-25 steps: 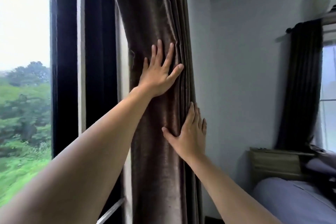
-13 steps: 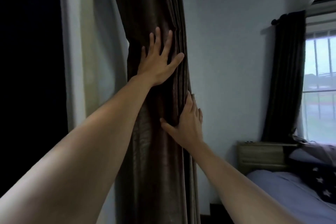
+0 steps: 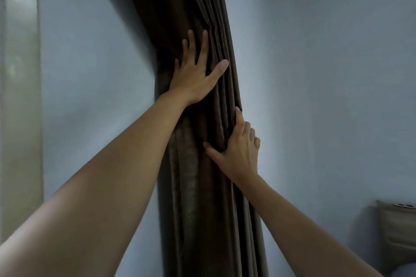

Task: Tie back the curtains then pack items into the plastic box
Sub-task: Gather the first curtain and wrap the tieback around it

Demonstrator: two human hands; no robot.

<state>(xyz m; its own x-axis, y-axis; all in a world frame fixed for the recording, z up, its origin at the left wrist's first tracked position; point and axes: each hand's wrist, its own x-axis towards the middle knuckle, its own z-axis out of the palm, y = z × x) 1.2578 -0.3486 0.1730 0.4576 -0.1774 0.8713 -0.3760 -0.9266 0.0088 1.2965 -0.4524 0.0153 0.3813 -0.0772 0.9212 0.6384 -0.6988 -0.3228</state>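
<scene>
A dark brown curtain [image 3: 198, 198] hangs gathered in a tight vertical bundle against the pale blue wall, in the middle of the head view. My left hand [image 3: 195, 74] lies flat on the bundle's front, fingers spread and straight, pressing the folds. Lower down, my right hand [image 3: 238, 150] holds the bundle's right edge. Its thumb lies across the front folds and its fingers bend round the edge, their tips hidden behind the cloth. No tieback and no plastic box are in sight.
A pale window frame [image 3: 20, 96] runs down the far left. A wooden headboard [image 3: 398, 229] with a small object on top sits at the lower right. Bare blue wall [image 3: 326, 74] lies on both sides of the curtain.
The view has swung right, so the window and the second curtain have left the frame. My right hand's fingers, flat before, now bend round the curtain's edge. My left hand stays pressed flat.
</scene>
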